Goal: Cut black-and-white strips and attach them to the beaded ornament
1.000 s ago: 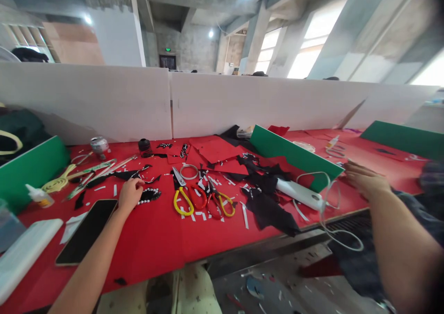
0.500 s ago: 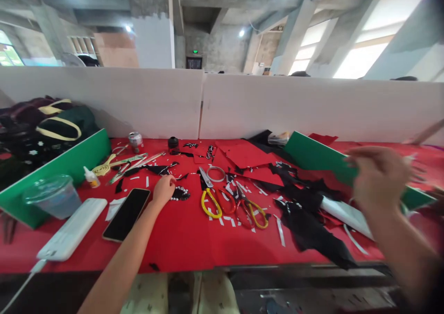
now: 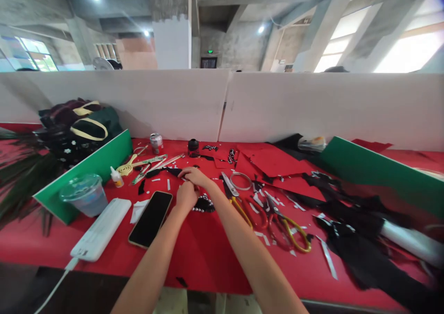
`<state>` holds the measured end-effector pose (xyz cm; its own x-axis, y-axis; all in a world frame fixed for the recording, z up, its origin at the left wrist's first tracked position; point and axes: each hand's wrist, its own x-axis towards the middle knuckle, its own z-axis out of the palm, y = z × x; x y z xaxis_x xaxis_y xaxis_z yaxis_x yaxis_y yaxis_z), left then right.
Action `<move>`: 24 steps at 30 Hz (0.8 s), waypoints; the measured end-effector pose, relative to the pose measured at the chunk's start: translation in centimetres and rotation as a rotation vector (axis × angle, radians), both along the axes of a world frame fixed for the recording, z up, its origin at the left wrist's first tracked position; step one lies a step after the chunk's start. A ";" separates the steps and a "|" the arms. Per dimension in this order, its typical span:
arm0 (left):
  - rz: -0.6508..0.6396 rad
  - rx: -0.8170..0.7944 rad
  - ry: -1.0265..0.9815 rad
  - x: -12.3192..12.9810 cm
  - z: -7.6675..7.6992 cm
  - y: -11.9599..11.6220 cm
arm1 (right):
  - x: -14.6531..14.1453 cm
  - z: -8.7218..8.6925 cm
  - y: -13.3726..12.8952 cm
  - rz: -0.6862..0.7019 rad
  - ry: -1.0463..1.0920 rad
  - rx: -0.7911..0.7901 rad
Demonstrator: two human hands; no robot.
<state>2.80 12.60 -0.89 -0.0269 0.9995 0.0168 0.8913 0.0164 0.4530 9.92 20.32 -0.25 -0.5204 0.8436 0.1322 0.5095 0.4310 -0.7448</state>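
My left hand (image 3: 188, 196) is closed low over the red tabletop, its fingertips partly hidden behind the other hand. A black piece edged with white beads (image 3: 205, 205) lies just right of it. My right hand (image 3: 194, 175) reaches across from the right, its fingers bent together beside the left fingers. Whatever either hand pinches is too small or covered to make out. Just beyond the right fingertips is a black fabric strip (image 3: 171, 170). Right of my forearm lie scissors with red and yellow handles (image 3: 297, 234), silver-bladed scissors (image 3: 229, 184) and a clear ring (image 3: 241, 181).
A phone (image 3: 151, 219), a white power bank (image 3: 101, 230), a plastic cup (image 3: 85, 196) and a small glue bottle (image 3: 117, 177) stand or lie at left. Black fabric scraps (image 3: 367, 249) cover the right side. Green boards (image 3: 378, 168) flank the red table; a white partition (image 3: 166, 103) stands behind.
My right hand has swung in from the far right to meet the left hand. The view has turned left, so the table's contents appear farther right.
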 end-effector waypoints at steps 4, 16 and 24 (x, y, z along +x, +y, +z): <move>0.022 0.010 0.031 0.5 0.0 0.1 | -0.1 -1.7 1.2 -0.040 -0.044 -0.067; -0.155 0.121 -0.069 0.9 -0.5 0.0 | 6.9 0.4 4.0 -0.471 -0.005 0.023; -0.167 0.121 -0.073 0.6 -0.8 0.0 | 7.6 1.1 3.2 -0.696 0.040 0.312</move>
